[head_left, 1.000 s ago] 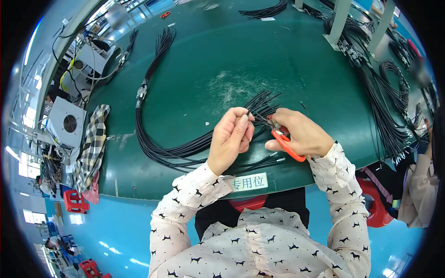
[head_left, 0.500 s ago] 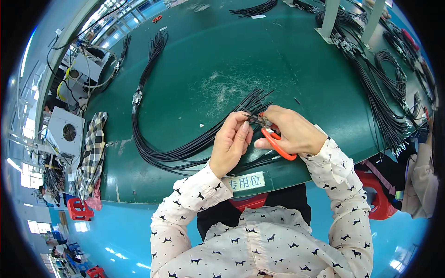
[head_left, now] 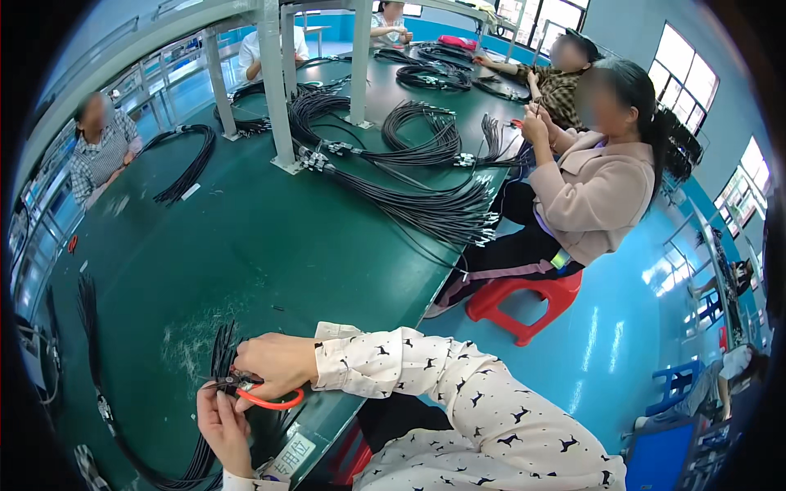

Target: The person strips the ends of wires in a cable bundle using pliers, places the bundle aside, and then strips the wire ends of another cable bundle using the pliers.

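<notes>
My right hand (head_left: 274, 364) grips red-handled pliers (head_left: 260, 397) near the front edge of the green table (head_left: 270, 245). The plier jaws meet the end of a thin black wire pinched in my left hand (head_left: 221, 425), just below. That wire belongs to a bundle of black cables (head_left: 219, 352) that fans out beside both hands and loops away along the table's left side. Small bits of cut wire (head_left: 192, 340) lie scattered on the table above my hands.
Several more black cable bundles (head_left: 426, 204) lie across the table around grey metal posts (head_left: 274, 90). A person in a pink jacket (head_left: 589, 188) sits on a red stool (head_left: 524, 299) to my right; other people work at the far side and left edge.
The view has swung up and to the right, so my hands now sit at the lower left and co-workers show. My hands keep the pliers and wire together as before.
</notes>
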The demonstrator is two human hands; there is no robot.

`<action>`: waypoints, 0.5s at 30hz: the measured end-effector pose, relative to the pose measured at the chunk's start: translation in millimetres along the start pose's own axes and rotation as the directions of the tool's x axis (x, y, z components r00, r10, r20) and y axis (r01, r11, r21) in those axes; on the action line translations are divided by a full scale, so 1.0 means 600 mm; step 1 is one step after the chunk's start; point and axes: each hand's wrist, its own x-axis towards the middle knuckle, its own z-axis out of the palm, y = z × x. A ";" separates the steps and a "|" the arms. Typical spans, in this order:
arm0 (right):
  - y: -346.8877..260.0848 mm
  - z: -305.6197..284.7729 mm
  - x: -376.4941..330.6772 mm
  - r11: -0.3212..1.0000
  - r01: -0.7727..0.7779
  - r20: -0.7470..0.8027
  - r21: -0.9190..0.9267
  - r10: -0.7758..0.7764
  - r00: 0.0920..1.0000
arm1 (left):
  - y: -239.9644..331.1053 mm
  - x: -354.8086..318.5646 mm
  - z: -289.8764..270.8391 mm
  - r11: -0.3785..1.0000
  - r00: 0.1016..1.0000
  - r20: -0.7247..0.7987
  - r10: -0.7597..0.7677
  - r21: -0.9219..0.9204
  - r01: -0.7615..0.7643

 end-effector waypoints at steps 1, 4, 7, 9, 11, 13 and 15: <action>0.004 -0.003 -0.002 1.000 -0.005 0.003 -0.002 0.005 1.000 | 0.005 0.000 -0.002 1.000 1.000 0.001 -0.003 -0.005 0.003; 0.010 -0.017 0.005 0.991 0.118 0.011 -0.067 -0.117 0.993 | 0.021 0.008 -0.024 0.900 0.946 0.264 -0.188 -0.340 0.274; 0.031 -0.034 0.001 0.980 0.195 -0.020 -0.037 -0.196 0.980 | 0.021 0.007 -0.020 0.933 0.967 0.216 -0.133 -0.302 0.196; 0.033 -0.042 0.007 0.971 0.237 -0.035 -0.018 -0.237 0.971 | 0.018 0.006 -0.019 0.948 0.976 0.187 -0.107 -0.279 0.157; 0.031 -0.045 0.017 0.970 0.152 -0.045 0.189 -0.146 0.988 | 0.009 0.007 -0.017 0.956 0.986 0.142 -0.091 -0.267 0.126; 0.027 -0.034 0.021 0.950 0.108 -0.043 0.293 -0.100 0.994 | 0.003 0.005 -0.014 0.960 0.989 0.118 -0.085 -0.258 0.113; 0.023 -0.005 0.024 0.905 0.195 -0.090 0.379 -0.174 0.981 | 0.000 -0.002 0.002 0.970 0.984 0.136 -0.117 -0.197 0.142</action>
